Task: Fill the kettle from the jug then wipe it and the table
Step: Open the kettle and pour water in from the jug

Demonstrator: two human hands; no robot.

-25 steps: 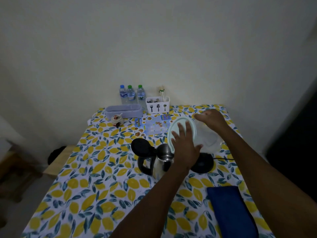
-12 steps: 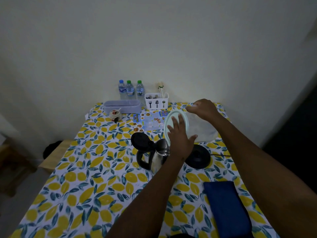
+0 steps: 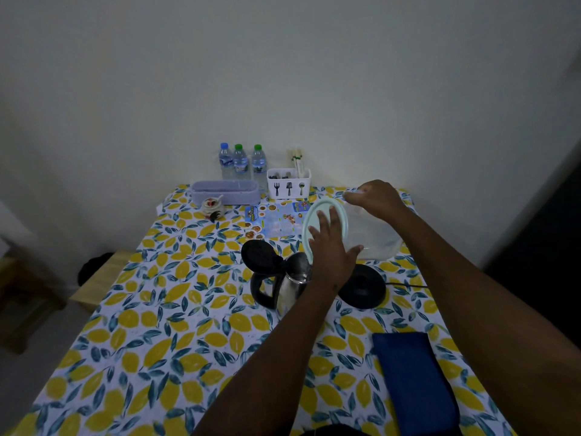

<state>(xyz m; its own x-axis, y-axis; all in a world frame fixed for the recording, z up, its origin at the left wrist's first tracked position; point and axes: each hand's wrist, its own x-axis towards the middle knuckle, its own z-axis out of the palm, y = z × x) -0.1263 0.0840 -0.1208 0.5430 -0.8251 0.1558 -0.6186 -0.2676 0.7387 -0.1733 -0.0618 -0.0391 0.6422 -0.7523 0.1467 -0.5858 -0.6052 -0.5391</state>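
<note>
Pouring step: the right hand (image 3: 375, 198) gripped the tipped jug (image 3: 371, 234), the spread left hand (image 3: 330, 250) pressed its lid (image 3: 325, 215) above the open kettle (image 3: 290, 283); next, probably righting the jug.

I see the clear jug (image 3: 372, 234) tipped over the open kettle (image 3: 290, 283); my left hand (image 3: 330, 250) presses its pale lid (image 3: 325, 226), my right hand (image 3: 375, 196) grips what looks like the far handle. The blue cloth (image 3: 412, 382) lies near right.
</note>
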